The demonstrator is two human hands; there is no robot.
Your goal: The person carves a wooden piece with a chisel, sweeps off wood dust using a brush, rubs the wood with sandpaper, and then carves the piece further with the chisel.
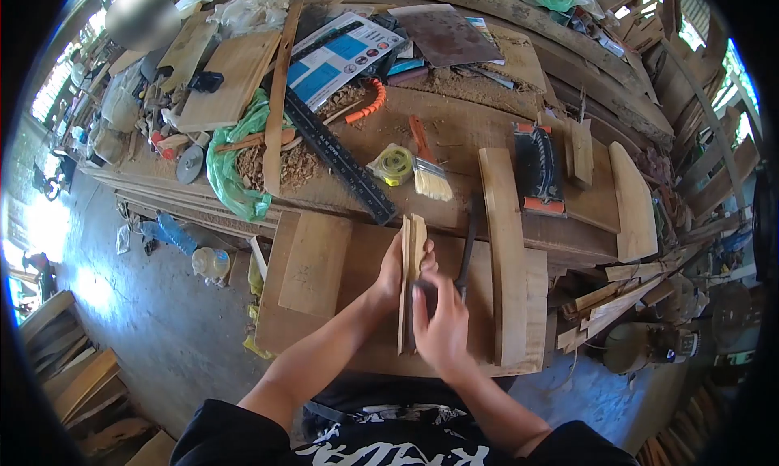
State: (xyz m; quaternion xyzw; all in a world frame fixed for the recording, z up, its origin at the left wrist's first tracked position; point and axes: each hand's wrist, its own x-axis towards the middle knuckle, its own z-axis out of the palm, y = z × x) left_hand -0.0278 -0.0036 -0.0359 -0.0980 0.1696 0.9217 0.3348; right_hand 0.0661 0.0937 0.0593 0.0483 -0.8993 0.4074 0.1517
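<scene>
My left hand (393, 265) is closed around a narrow piece of wood (408, 255) with a lengthwise groove, held upright over the board on the bench. Beside its right face is my right hand (441, 324), slightly blurred, with bent fingers and thumb close to the wood. A small dark patch shows between that thumb and forefinger; what it is, I cannot make out. Just right of the hand lies a dark, thin tool (469, 247), partly hidden. A long curved wooden piece (505, 255) rests further right.
Beyond the hands lie a brush (430, 178), a yellow tape measure (395, 165), a black ruler (337, 155) and a sanding block (539, 170). A flat wooden block (315, 263) sits to the left. A green plastic bag (223, 174) with shavings hangs at the bench edge.
</scene>
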